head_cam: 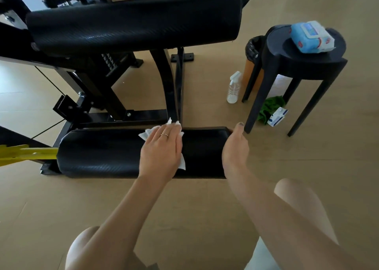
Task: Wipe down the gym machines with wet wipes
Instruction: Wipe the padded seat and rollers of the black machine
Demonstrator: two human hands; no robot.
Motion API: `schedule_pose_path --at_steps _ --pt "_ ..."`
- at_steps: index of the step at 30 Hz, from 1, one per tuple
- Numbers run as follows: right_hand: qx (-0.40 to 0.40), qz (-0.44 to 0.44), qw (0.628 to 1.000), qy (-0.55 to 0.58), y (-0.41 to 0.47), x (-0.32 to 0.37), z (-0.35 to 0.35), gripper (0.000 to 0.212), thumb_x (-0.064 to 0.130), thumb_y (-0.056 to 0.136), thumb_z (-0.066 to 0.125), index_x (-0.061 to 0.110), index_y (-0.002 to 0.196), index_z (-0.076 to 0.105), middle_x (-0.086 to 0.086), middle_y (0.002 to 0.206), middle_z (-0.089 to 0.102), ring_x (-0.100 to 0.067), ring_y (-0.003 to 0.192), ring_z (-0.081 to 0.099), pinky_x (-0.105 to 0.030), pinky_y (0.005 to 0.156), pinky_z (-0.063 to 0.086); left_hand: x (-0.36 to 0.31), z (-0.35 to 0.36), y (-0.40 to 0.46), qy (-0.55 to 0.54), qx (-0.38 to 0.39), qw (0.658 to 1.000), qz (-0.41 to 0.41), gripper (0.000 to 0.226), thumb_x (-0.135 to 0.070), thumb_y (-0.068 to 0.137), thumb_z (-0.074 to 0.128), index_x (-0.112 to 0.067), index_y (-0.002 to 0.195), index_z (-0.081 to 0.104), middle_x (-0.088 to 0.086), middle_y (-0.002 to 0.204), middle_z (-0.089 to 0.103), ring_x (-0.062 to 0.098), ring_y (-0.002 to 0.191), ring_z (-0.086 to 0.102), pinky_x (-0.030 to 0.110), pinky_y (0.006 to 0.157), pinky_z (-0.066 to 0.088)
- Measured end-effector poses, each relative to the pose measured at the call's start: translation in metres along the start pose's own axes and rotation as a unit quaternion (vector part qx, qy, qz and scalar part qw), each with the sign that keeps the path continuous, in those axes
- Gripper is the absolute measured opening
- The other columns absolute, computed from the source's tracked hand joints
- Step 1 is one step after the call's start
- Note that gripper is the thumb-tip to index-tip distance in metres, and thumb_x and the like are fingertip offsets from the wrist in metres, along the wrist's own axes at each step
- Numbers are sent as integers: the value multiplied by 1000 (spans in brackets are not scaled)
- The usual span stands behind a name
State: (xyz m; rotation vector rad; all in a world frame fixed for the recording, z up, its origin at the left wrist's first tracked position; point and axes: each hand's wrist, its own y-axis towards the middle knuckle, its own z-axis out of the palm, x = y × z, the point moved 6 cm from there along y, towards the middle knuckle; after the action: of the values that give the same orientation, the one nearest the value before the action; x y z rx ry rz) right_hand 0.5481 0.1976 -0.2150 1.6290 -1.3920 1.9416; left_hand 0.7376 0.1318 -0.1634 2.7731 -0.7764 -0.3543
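A black gym machine stands before me with a low padded roller [98,152] near the floor and a larger upper pad [133,17] behind it. My left hand [161,148] lies flat with straight fingers on a white wet wipe [146,134], pressing it onto the top of the low roller. My right hand [235,146] holds the roller's right end, thumb up along its end face; its fingers are hidden behind the roller. A blue pack of wet wipes [311,36] lies on a black stool [307,64] at the right.
A clear spray bottle [234,88] stands on the wooden floor beside the stool. A lined orange bin [253,64] is behind the stool. A green cloth [270,107] and a small white box [277,116] lie under it. A yellow bar [26,152] juts in at left. My knees are below.
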Motion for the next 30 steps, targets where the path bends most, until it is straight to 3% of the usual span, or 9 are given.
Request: schedule_pose_path --at_steps 3,6,10,15,18,22,25,27,30 --pt "-19 0 1000 13 4 -11 -1 67 67 100 25 20 117 69 2 106 69 -22 104 63 -42 100 48 -53 23 3 28 21 997 69 46 -32 110 28 -16 150 45 3 151 51 19 138 47 38 117 36" --pt "21 32 997 65 8 -12 -1 64 62 101 30 22 92 78 -1 91 78 -21 93 73 -41 91 55 -108 42 8 33 68 984 164 54 -30 104 25 -14 154 38 3 160 40 18 149 33 37 124 25" --pt "32 -2 998 46 2 -9 -2 57 55 103 33 17 87 73 -2 85 76 -21 86 71 -38 80 54 -97 38 3 66 104 962 242 60 -24 103 38 -13 160 23 5 166 27 19 154 22 39 127 18" --pt "-29 -206 972 -110 -16 16 -2 47 40 109 29 13 86 60 7 80 56 -9 79 54 -32 74 40 7 -5 -3 -10 48 998 48 47 -18 105 41 -28 151 42 -4 149 53 15 137 49 36 110 42" --pt "-50 -270 949 -155 -21 15 -4 46 35 110 28 11 81 54 1 80 58 -15 81 57 -33 70 41 107 -30 -13 2 19 998 -61 42 -24 109 29 -27 146 49 -2 150 53 19 138 49 41 111 42" --pt "-29 -289 940 -178 -22 1 -5 44 35 110 27 15 129 61 4 128 64 -12 122 56 -32 106 44 227 -46 -33 33 11 982 -185 39 -9 106 37 -3 141 52 18 146 54 37 137 48 53 114 38" --pt "-11 -299 941 -159 -26 -4 -8 41 32 109 33 18 142 54 9 140 57 -5 132 48 -25 111 36 254 -50 -37 44 -1 958 -283 43 -13 104 36 0 144 45 23 142 53 45 131 49 60 106 43" --pt "-16 -292 945 -148 -26 -3 -8 40 34 108 37 20 140 56 10 137 60 -5 129 51 -26 110 39 225 -44 -31 30 -18 965 -259 46 -9 100 38 2 143 47 25 145 51 42 137 45 57 112 38" --pt "-14 -266 955 -132 -22 2 -6 33 39 107 38 20 123 61 8 114 64 -10 111 59 -33 99 49 125 -23 -19 57 -25 992 -106 46 0 97 45 -5 143 51 17 143 56 33 132 53 45 105 49"
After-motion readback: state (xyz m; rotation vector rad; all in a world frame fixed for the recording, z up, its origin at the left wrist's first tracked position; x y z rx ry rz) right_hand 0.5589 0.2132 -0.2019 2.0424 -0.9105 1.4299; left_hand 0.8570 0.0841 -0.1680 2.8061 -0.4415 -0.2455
